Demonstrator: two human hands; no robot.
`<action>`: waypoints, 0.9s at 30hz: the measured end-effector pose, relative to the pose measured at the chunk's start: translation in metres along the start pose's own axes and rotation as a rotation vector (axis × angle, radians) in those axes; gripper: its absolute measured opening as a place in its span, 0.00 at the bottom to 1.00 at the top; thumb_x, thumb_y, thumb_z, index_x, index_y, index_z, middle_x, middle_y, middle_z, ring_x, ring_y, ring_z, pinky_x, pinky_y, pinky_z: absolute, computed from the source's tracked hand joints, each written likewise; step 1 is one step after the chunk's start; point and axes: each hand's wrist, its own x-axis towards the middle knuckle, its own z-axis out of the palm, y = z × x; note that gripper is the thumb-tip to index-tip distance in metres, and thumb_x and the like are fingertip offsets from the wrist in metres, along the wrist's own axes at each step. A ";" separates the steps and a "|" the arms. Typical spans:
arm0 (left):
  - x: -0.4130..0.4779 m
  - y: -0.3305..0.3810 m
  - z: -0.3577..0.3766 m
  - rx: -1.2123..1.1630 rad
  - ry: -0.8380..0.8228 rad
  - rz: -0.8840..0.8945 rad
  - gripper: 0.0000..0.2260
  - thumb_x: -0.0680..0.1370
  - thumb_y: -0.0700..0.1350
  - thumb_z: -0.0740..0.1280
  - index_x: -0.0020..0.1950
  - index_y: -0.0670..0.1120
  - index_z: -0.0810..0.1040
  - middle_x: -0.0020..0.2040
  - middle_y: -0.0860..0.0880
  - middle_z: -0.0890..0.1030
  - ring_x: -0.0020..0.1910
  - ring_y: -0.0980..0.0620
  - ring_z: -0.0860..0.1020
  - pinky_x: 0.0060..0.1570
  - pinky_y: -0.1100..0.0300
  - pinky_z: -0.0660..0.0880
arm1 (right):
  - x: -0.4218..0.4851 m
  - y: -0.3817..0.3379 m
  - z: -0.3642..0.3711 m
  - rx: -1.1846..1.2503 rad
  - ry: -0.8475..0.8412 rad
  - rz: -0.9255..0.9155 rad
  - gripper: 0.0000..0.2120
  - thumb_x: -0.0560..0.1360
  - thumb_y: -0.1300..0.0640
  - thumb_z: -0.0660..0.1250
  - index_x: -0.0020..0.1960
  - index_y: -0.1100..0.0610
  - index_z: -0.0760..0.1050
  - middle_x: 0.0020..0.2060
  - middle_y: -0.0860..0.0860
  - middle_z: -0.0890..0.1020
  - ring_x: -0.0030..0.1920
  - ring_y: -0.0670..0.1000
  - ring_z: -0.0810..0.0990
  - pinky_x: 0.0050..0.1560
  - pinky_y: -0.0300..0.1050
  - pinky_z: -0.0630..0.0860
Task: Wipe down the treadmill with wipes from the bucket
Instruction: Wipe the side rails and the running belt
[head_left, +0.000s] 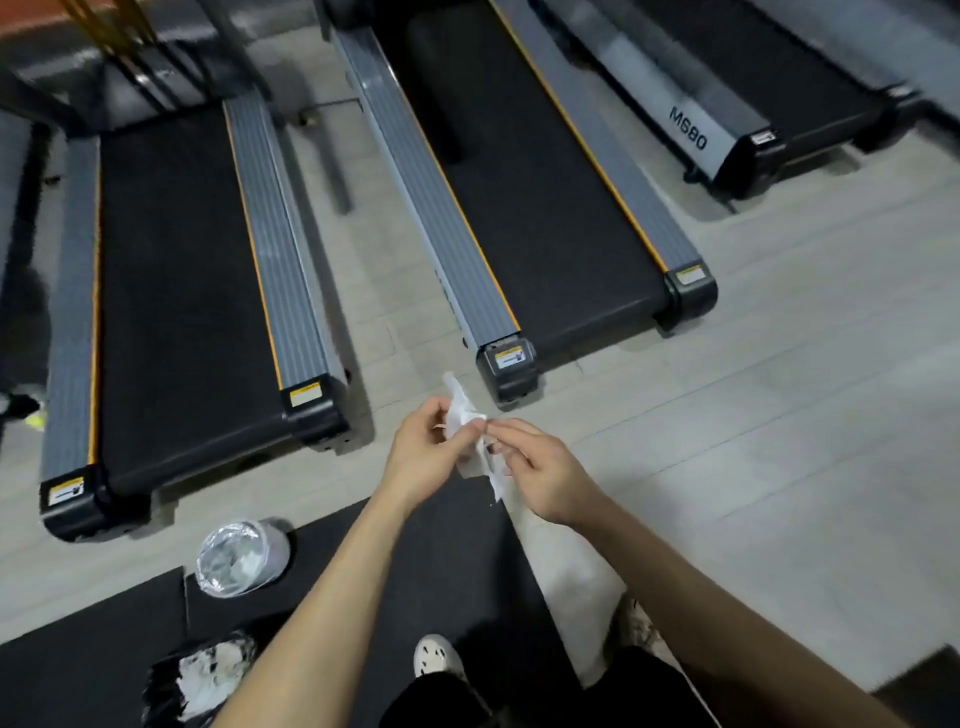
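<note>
free: floor strip (376, 291) between decks | blocked: left treadmill (182, 291), middle treadmill (545, 208) | low-left: bucket (241, 558)

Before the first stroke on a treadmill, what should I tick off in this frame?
1. Wipe in grip: ok, left hand and right hand both pinch it.
2. Wipe spread flat: not ok, crumpled between the hands.
3. Wipe touching the treadmill: not ok, held over the floor.
4. Bucket nearby: ok, on the ground to the left.
5. Wipe damp: cannot tell.
</note>
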 end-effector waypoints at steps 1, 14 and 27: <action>0.008 0.012 0.020 0.016 -0.017 0.010 0.13 0.75 0.56 0.74 0.51 0.47 0.82 0.47 0.44 0.86 0.49 0.38 0.85 0.55 0.36 0.82 | -0.005 0.012 -0.025 0.027 0.023 0.021 0.22 0.83 0.64 0.57 0.71 0.54 0.80 0.64 0.42 0.80 0.61 0.44 0.81 0.64 0.42 0.78; 0.103 0.198 0.267 0.051 -0.346 0.008 0.06 0.85 0.39 0.63 0.49 0.40 0.76 0.38 0.51 0.78 0.38 0.52 0.77 0.42 0.62 0.76 | 0.012 0.110 -0.343 0.295 0.160 0.278 0.09 0.79 0.50 0.75 0.53 0.55 0.84 0.48 0.55 0.87 0.52 0.60 0.87 0.55 0.62 0.83; 0.340 0.304 0.379 0.049 -0.180 0.094 0.10 0.77 0.53 0.77 0.47 0.47 0.83 0.42 0.42 0.87 0.41 0.43 0.85 0.50 0.33 0.83 | 0.176 0.185 -0.555 -0.030 0.304 0.230 0.21 0.81 0.49 0.68 0.38 0.63 0.71 0.30 0.53 0.75 0.33 0.55 0.73 0.35 0.51 0.70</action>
